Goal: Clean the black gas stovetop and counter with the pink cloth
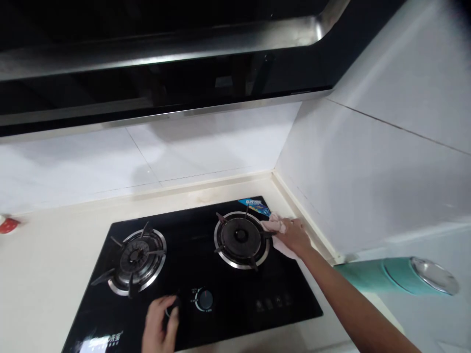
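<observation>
My right hand (294, 236) is closed on a pale pink cloth (275, 225), pressed against the right edge of the black glass gas stove (191, 245). The cloth lies beside the right burner (241, 235) and touches one of its pan supports. Part of the cloth is hidden under my hand. At the front of the stove, my left hand (159, 323) has its thumb and fingers around the left control knob (172, 306). The right control knob (204, 299) stands just beside it, untouched. Further left is the other burner (137, 262) with its dark pan supports.
A black range hood (165, 73) with a metal edge hangs low over the stove. To the right, a green cylindrical container (382, 275) with a shiny top stands near the tiled wall (386, 171). A red object (8, 225) sits on the pale countertop (40, 264) at far left.
</observation>
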`<state>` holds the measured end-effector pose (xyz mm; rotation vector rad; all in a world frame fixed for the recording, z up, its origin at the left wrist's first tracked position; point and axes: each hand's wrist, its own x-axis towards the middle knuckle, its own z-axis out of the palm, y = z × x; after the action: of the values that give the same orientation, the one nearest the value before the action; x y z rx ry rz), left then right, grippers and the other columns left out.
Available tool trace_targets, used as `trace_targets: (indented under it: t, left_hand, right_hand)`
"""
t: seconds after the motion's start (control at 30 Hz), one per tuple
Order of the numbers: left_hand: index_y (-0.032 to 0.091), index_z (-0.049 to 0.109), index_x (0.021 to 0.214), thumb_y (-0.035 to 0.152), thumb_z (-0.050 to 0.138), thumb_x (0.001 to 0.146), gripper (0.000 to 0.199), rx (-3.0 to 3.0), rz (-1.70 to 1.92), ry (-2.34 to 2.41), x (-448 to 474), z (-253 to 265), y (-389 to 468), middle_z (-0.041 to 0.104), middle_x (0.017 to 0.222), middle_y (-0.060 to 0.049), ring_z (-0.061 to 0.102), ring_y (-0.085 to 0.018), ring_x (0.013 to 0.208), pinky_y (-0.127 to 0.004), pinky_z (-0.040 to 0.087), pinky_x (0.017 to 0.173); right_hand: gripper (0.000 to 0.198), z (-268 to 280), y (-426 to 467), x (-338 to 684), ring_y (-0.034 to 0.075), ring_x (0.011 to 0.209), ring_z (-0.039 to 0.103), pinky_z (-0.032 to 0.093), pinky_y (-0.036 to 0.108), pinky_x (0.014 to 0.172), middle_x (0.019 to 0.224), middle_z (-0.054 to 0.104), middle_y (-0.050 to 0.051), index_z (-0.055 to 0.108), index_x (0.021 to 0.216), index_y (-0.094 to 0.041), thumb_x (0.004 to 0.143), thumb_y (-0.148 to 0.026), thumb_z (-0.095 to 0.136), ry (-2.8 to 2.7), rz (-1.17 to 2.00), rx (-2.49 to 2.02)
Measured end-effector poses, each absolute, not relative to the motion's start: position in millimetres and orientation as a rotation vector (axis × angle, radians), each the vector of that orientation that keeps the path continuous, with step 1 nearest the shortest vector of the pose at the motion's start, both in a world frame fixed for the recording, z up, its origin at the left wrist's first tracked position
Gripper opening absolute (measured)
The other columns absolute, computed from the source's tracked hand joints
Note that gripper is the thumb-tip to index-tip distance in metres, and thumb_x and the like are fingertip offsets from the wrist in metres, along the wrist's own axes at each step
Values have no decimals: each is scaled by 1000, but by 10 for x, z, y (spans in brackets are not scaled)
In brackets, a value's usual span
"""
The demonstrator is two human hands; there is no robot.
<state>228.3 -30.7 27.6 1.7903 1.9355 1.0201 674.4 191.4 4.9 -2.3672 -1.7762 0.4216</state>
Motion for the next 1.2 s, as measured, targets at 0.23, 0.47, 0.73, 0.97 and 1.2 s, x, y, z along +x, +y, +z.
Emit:
trace_targets:
  t: [0.23, 0.47, 0.73, 0.97, 1.2]
  left_hand:
    - [24, 54, 130, 46, 51, 93, 44, 1795, 991, 1666, 3237, 382, 580, 59, 107, -7, 62, -20, 100, -37, 54, 88]
    - [21, 61, 124, 42, 49, 93, 39, 1917, 850, 1653, 3222, 140, 1147, 60, 107, -7, 64, -20, 98, -39, 55, 91]
    - [21, 70, 101, 44, 47, 95, 33, 2065, 783, 1472, 3230, 182, 1395, 67, 93, -6, 66, -20, 92, -36, 55, 88]
    - [22, 70, 99, 45, 41, 98, 37, 2154, 780, 1477, 3184, 26, 1456, 67, 93, -7, 64, -20, 91, -36, 54, 88]
    - [22, 69, 99, 41, 42, 99, 33, 2220, 737, 1499, 3201, -59, 1465, 70, 93, -6, 63, -22, 90, -39, 52, 88]
  right_hand:
    - [61, 101, 1345, 6572, 38, 118, 49, 45, 48, 90, 133, 46, 16, 48, 140, -29, 88, -61, 50, -1705, 252, -2423]
    - [42, 173, 817, 6117, 38, 119, 46, 42, 52, 91, 142, 44, 13, 61, 121, -30, 84, -50, 57, -1813, 270, -2381]
    - [39, 41, 479, 5959, 34, 119, 48, 44, 47, 90, 141, 46, 7, 63, 117, -37, 79, -41, 64, -1815, 415, -2293]
    - [47, 266, 1152, 5957, 33, 122, 44, 40, 49, 92, 143, 40, 6, 55, 133, -40, 87, -48, 58, -1514, 332, -2481]
    - [41, 282, 1059, 5790, 32, 121, 43, 38, 48, 93, 140, 43, 10, 59, 131, -34, 91, -41, 54, -1574, 227, -2560]
